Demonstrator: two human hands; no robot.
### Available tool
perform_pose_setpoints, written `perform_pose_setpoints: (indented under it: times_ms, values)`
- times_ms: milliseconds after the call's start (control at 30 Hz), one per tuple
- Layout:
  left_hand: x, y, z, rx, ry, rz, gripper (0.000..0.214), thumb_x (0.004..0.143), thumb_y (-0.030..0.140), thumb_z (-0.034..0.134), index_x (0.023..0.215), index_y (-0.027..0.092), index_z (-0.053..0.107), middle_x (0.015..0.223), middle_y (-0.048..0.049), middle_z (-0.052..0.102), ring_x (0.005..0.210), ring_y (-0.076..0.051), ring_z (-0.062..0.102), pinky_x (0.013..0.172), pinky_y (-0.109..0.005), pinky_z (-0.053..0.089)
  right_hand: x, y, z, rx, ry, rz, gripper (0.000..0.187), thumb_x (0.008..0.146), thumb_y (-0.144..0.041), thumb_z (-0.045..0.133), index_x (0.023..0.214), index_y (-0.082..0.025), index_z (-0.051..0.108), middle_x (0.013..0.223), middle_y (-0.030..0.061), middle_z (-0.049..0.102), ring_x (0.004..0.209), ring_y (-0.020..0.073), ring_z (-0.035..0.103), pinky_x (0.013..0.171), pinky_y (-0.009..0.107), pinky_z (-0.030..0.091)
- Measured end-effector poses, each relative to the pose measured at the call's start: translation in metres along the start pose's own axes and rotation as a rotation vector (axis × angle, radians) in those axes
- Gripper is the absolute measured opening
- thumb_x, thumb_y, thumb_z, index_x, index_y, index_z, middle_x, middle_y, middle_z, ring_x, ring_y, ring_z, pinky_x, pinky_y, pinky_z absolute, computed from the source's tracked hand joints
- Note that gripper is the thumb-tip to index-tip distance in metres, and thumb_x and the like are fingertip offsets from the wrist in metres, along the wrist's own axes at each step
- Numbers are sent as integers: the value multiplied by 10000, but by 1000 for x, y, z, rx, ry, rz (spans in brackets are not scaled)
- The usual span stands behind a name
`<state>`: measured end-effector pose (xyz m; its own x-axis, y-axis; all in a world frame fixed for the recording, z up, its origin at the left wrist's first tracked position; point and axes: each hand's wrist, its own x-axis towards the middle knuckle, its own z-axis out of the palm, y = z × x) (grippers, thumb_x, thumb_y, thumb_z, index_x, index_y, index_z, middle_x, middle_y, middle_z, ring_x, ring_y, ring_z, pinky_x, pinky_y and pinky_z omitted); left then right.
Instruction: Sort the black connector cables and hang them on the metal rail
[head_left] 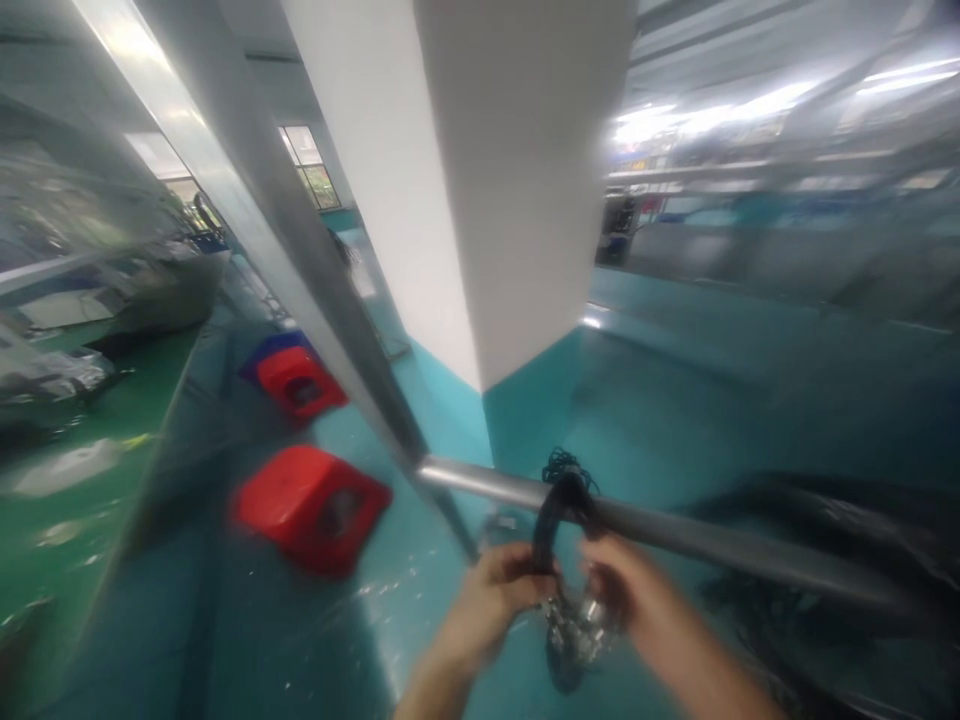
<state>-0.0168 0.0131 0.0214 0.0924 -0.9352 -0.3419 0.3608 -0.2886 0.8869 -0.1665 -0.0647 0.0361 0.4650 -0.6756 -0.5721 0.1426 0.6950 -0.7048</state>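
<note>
A bundle of black cables [553, 515] loops over a horizontal metal bar [487, 482], with thin loose strands sticking up behind the bar. Shiny, silvery ends [581, 630] hang below in a blurred cluster. On the near side of the bar, my left hand [502, 592] pinches the bundle's left side, thumb and fingers closed. My right hand [619, 575] is closed around its right side, close to the shiny ends; its fingertips are partly hidden and smeared by motion.
A slanting metal post [300, 260] joins the bar at its left. Beyond stands a white pillar [480, 200] with a teal base. Two red plastic stools [315, 505] are on the floor at left. A green-topped table [82, 490] is far left; dark blurred material [847, 530] hangs right.
</note>
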Motion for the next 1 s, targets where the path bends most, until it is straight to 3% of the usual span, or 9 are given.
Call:
perform_pose_setpoints:
  times_ms: [233,433,600,833,900,1000]
  values:
    - [-1,-1,-2,-16,34,30,202,646,109,626,845,138,646,773,-22,606,708,-128,501,655,-235,363,-3,-5,2,-66,-173,-18,130,754,-280,559,662,-190,543,569,-33,478,564,112,415,550,244,323]
    - [1,-6,-5,-115,53,40,220,635,45,598,830,144,577,716,16,530,629,-87,447,576,-213,329,5,0,-1,-351,-123,-150,208,754,-327,556,609,-197,484,598,-42,440,598,124,415,567,274,281]
    - [1,-5,-8,-103,28,56,209,655,55,589,845,140,570,722,8,528,630,-90,448,580,-217,334,2,-11,5,-374,-184,-124,164,735,-225,515,581,-192,471,591,-47,416,575,110,381,562,269,272]
    - [6,-16,-8,215,67,155,159,698,178,588,844,148,534,709,14,510,630,-102,436,562,-225,321,-4,-15,6,-290,-241,4,62,744,-224,514,692,-193,528,622,-24,512,671,161,489,663,302,361]
    - [8,-17,-2,394,154,164,99,689,162,561,784,157,534,635,38,468,577,-93,401,519,-221,295,-3,-11,4,-331,-223,-11,83,758,-259,521,709,-194,536,629,-26,517,671,158,485,648,291,353]
    - [12,-17,7,653,376,190,74,670,108,503,704,171,526,573,52,420,547,-95,378,509,-224,282,2,-4,1,-399,-203,-56,99,763,-266,517,696,-199,548,620,-31,516,665,152,472,642,276,343]
